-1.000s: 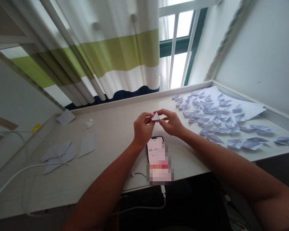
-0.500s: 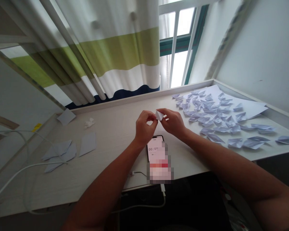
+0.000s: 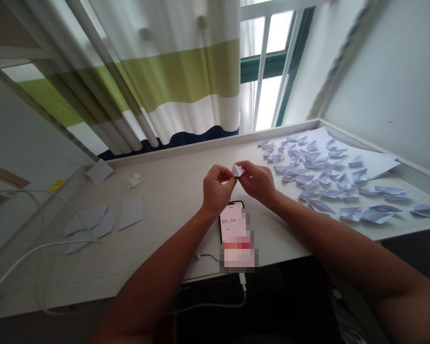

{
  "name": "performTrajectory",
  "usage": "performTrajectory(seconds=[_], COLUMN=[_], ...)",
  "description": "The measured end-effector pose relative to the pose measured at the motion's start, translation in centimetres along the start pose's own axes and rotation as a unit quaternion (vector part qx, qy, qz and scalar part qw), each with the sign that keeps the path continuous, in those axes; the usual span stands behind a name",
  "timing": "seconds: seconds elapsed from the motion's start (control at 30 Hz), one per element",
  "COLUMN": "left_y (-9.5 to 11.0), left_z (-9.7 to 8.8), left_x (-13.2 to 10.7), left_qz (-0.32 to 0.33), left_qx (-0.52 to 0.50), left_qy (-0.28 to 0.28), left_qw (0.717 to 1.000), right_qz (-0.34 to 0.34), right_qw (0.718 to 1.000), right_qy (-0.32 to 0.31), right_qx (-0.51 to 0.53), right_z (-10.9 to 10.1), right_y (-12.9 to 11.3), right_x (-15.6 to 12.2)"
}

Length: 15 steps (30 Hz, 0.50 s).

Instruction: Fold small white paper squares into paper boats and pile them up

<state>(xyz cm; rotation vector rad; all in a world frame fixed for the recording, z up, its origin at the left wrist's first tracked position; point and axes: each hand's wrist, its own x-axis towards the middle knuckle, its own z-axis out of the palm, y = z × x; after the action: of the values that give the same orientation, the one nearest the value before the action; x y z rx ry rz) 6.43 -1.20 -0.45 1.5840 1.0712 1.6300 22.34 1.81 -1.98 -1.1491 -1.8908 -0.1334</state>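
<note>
Left of the smartphone (image 3: pixel 231 220) showing a timer lie cut paper sheets (image 3: pixel 93 222) and a white cable (image 3: pixel 46 244); right of it spread folded paper boats (image 3: pixel 304 179); beyond it hangs a striped curtain (image 3: pixel 179 71).

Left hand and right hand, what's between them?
In the head view, a small folded piece of white paper lies between the left hand and the right hand, pinched by the fingertips of both.

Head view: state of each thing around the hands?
Left hand, pinching folded paper
Right hand, pinching the same paper
Phone, lying screen up, lit, partly blurred
Folded paper shapes, scattered, many on a paper sheet
Curtain, hanging beside the window
</note>
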Motion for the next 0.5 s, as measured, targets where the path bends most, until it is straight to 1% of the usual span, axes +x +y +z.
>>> performTrajectory(seconds=[0.07, 0.13, 0.2, 0.27, 0.33, 0.4, 0.43, 0.5], left_y=[0.1, 0.2, 0.4, 0.6, 0.5, 0.2, 0.0, -0.4], left_z=[0.0, 0.2, 0.4, 0.6, 0.6, 0.4, 0.1, -0.4], left_x=[0.0, 0.1, 0.0, -0.1, -0.1, 0.1, 0.2, 0.6], left_qz=[-0.002, -0.003, -0.009, -0.021, -0.036, -0.046, -0.046, -0.028], left_qx=[-0.002, -0.01, -0.02, -0.026, -0.028, -0.031, -0.032, -0.028], left_qy=[0.001, 0.003, 0.003, 0.001, 0.005, 0.015, 0.021, 0.029], left_qw=[1.0, 1.0, 1.0, 0.999, 0.999, 0.998, 0.998, 0.999], right_qz=[-0.025, -0.033, -0.006, 0.038, 0.063, 0.063, 0.06, 0.068], right_qw=[1.0, 0.999, 1.0, 0.999, 0.995, 0.981, 0.968, 0.931], right_qy=[0.011, 0.017, 0.021, 0.02, 0.005, -0.032, -0.056, -0.094], right_qx=[-0.01, -0.013, -0.003, 0.024, 0.082, 0.18, 0.237, 0.347], right_z=[-0.3, -0.5, -0.6, -0.5, -0.5, -0.6, -0.6, -0.8], right_y=[0.1, -0.1, -0.4, -0.7, -0.9, -0.9, -0.9, -0.8], right_x=[0.1, 0.1, 0.1, 0.0, 0.1, 0.3, 0.4, 0.7])
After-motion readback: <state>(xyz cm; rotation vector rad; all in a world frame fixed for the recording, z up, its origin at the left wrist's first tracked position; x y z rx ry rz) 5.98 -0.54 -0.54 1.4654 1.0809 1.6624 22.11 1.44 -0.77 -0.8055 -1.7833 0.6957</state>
